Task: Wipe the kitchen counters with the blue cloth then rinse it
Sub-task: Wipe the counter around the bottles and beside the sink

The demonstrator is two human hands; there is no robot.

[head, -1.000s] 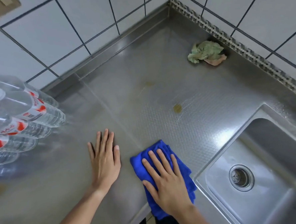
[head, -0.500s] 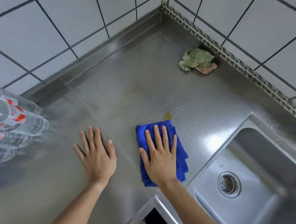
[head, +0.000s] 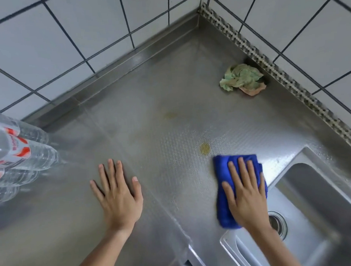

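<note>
1. Blue cloth (head: 222, 193) lies folded into a rough oblong on the steel surface (head: 159, 113), right at the near-left rim of the sink (head: 327, 212); its long axis runs from the person toward the far tiled wall (head: 82, 31), and its far short edge points that way.
2. Right hand (head: 246, 198) presses flat on top of the cloth, fingers spread and extended toward the wall, palm down, not curled around the fabric.
3. Left hand (head: 119, 200) rests palm-down on bare steel well to the left of the sink, fingers splayed and holding nothing.
4. Yellowish stain (head: 204, 148) sits just beyond the cloth's far-left corner, near it but apart from it; a fainter yellow smear (head: 170, 115) lies farther from the sink, toward the wall.
5. Crumpled green and pink rag (head: 242, 79) lies beyond the sink, against the perforated trim (head: 290, 80) at the foot of the right-hand wall.
6. Clear water bottles (head: 17, 154) with red-and-white labels stand at the far left of the view, well away from the sink; I count at least 3, blurred at the edge.
7. Sink drain (head: 277, 224) shows partly behind the right wrist.
</note>
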